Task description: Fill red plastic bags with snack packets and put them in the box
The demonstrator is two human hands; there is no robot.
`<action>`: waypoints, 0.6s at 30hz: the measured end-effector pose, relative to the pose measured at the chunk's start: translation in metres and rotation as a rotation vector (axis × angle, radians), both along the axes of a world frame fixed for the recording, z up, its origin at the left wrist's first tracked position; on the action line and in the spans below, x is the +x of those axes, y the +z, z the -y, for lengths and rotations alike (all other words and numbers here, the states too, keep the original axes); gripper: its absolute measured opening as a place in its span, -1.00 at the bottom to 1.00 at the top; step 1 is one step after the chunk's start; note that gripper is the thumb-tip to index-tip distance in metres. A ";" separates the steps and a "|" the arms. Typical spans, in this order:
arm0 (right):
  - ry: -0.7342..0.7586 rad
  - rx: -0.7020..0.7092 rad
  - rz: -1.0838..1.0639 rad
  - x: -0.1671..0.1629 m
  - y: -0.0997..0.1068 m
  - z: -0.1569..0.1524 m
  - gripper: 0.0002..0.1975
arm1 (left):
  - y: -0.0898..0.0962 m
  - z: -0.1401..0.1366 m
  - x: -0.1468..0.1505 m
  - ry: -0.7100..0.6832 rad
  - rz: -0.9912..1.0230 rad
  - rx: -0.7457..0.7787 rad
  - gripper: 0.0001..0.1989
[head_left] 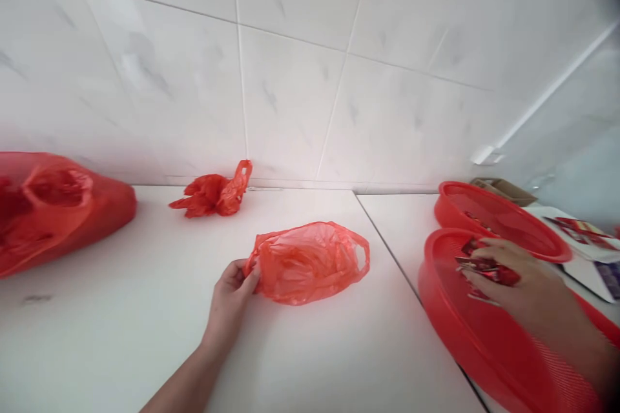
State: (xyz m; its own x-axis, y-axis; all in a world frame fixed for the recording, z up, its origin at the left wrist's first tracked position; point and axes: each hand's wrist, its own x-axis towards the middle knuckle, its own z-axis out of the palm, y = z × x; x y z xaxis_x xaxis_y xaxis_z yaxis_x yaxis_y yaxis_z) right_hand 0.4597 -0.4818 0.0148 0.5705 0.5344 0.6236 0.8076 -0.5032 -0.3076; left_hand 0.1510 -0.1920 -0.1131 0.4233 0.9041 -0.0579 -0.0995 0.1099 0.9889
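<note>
My left hand (236,293) pinches the left edge of a thin red plastic bag (305,264), which lies with its mouth open on the white table. A loop handle shows at the bag's right end. On the right, my right hand (518,277) is closed around several small red wrapped packets (489,270), held over a large red plastic basket (440,297) with mesh sides. A few packets show beneath the fingers; whether these are gripped or lie in the basket I cannot tell.
A crumpled red bag (210,195) lies near the tiled wall. At far left stands a larger open red bag (106,197) with red plastic inside. A second red basket (508,216), a cardboard box (504,191) and printed items (581,232) are at the back right.
</note>
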 end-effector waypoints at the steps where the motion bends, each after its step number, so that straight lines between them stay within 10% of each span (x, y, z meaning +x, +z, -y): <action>1: 0.044 -0.048 0.090 -0.016 0.006 -0.012 -0.78 | 0.000 0.000 0.000 -0.010 0.013 -0.002 -0.67; 8: 0.425 0.148 0.089 -0.122 -0.023 -0.147 -0.85 | -0.004 0.001 -0.004 -0.068 0.060 0.002 -0.73; 11: 0.454 -0.046 -0.120 -0.133 -0.058 -0.189 -0.78 | -0.006 0.001 -0.003 -0.064 0.091 -0.004 -0.72; 14: 0.556 -0.245 -0.367 -0.128 -0.076 -0.194 -0.52 | -0.006 0.000 -0.001 -0.047 0.119 -0.029 -0.70; 18: 0.391 0.080 -0.383 -0.102 -0.068 -0.166 -0.68 | -0.005 -0.002 0.001 -0.025 0.118 -0.051 -0.68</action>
